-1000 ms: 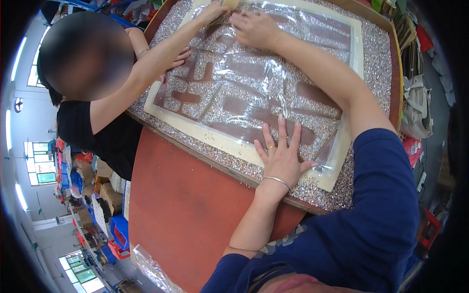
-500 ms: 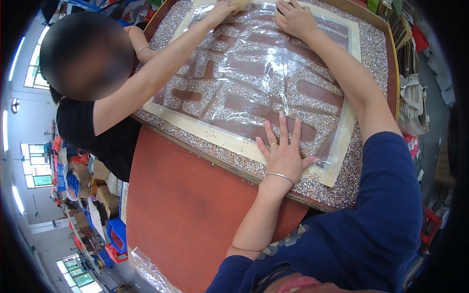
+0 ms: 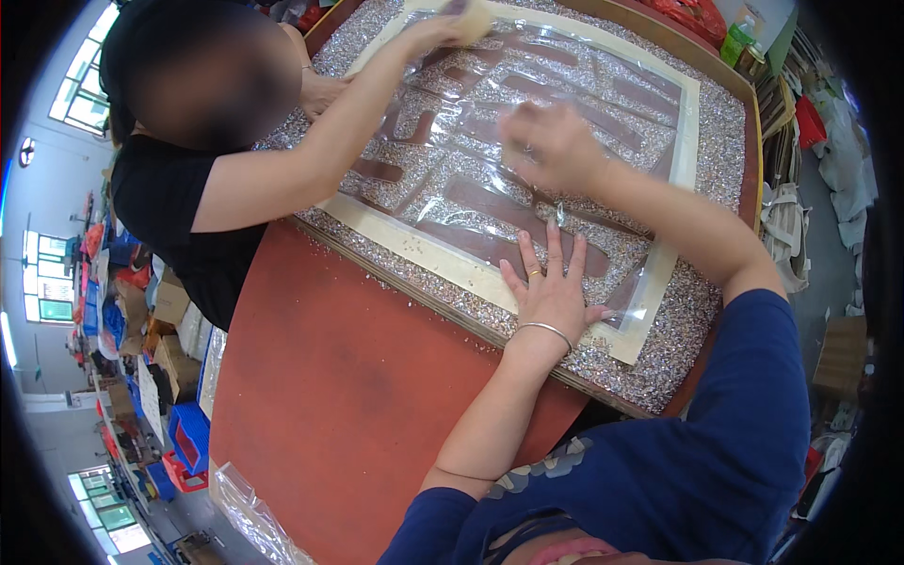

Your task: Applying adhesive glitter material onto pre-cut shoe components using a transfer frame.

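A clear plastic sheet (image 3: 461,196) with patterned cut-out shapes and a pale border lies over a bed of glittering granules (image 3: 659,372). Brown patches show through it where no granules lie. Flat on its near edge rests my left hand (image 3: 551,294), fingers spread. My right hand (image 3: 551,149) is curled and blurred over the sheet's middle; what it holds, if anything, cannot be made out. At the far left edge, a co-worker's hand (image 3: 431,36) presses a pale yellow pad (image 3: 473,23) on the sheet.
A wooden-rimmed tray (image 3: 759,141) contains the granules, on a red-brown table (image 3: 348,405). The co-worker (image 3: 188,226) leans in from the left. Crumpled clear plastic (image 3: 250,513) hangs at the table's near left. A green container (image 3: 740,38) stands beyond the far right corner.
My right hand has come from the sheet's far edge back toward its middle. My left hand stays in place. The co-worker's other hand now shows at the tray's left edge.
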### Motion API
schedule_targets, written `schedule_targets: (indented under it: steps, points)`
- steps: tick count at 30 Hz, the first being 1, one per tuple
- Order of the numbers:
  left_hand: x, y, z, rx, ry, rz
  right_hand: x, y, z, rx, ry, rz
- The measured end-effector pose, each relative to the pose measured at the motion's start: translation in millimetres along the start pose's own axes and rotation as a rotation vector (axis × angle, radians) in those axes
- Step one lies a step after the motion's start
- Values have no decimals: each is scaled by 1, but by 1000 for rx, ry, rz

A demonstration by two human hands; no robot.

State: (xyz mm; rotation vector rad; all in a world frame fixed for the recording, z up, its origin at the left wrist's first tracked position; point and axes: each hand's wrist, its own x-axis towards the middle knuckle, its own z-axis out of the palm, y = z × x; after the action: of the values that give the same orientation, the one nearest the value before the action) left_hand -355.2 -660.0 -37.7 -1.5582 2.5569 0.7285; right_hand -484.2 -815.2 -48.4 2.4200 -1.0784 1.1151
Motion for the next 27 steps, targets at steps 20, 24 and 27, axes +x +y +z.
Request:
schedule_targets:
  steps: [20,24,27]
  points:
    - [3,3,4,-22,49,46,45,58,65,-394,-80,143]
    - [7,8,5,-27,47,49,54,89,53,-515,-281,436]
    - [7,6,5,-33,16,21,37,13,65,-156,-288,240]
